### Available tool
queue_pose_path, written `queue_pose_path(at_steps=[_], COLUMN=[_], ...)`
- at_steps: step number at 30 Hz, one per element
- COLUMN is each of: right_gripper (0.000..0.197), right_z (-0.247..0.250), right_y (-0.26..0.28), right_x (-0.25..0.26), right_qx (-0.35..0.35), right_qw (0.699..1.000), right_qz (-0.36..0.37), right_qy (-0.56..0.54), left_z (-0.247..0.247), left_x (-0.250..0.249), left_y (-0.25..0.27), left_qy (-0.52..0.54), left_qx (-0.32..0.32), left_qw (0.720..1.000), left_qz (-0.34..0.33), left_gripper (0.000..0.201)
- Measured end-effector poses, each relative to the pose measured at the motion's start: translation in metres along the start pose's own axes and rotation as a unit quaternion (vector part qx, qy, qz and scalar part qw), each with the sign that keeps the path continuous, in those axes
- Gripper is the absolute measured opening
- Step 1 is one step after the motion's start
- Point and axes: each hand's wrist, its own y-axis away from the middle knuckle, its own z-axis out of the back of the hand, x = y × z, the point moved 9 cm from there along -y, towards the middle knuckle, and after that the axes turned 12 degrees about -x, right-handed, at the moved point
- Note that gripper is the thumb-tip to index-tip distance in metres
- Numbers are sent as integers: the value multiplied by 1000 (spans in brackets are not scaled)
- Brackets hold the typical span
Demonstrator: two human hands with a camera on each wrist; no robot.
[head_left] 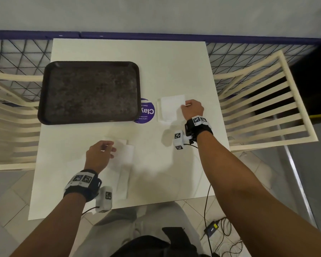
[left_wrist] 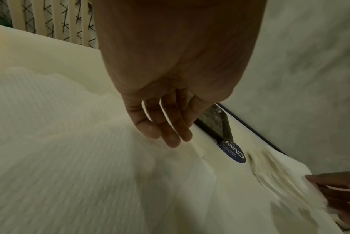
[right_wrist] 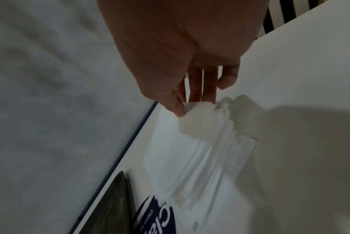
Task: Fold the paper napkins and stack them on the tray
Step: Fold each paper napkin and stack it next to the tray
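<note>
A dark empty tray (head_left: 89,91) lies at the back left of the white table (head_left: 156,67). To its right sits a small stack of white napkins (head_left: 170,110). My right hand (head_left: 185,104) pinches the stack's right corner; in the right wrist view the thumb and fingers (right_wrist: 196,95) hold that lifted corner of the napkin stack (right_wrist: 202,150). Near the front left, a napkin (head_left: 124,158) lies spread flat. My left hand (head_left: 109,149) is over it, and the left wrist view shows loosely straight fingers (left_wrist: 170,136) at the surface of this textured napkin (left_wrist: 70,150).
A round purple sticker (head_left: 146,111) sits on the table between tray and stack. Cream slatted chairs stand at the left (head_left: 9,115) and right (head_left: 267,108). A wire fence (head_left: 19,54) runs behind. Cables and a small box (head_left: 213,229) lie on the floor.
</note>
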Motion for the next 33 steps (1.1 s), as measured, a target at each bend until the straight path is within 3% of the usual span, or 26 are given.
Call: queue_pose_path(at_steps=[5,9,16,22,30,33], right_gripper=[28,21,17,18,25,21], right_z=[8,4,-65,-123,-143,-142], right_y=[15,62,170,244,276,281], right_x=[-1,18,20,0,-11,-11], right_qx=[-71,-106,29,181,216,217], right_qw=[997,987,985,970,967,969], right_qz=[21,108,155,155,101,83], right_qy=[14,-43,-71,51,94,81], left_z=[1,8,24,28,37,40], left_x=[5,14,40,56,65,63], left_y=[-4,-6,-6,1,4,6], left_qy=[-9,-44,-127,-143,-106,-92], left_qx=[-7,-31,-50,-40,-39,-35], left_qw=[1000,998,991,989,993,995], left_qz=[-1,-14,-10,9,26,26], left_gripper=[15,13,21,32,11,14])
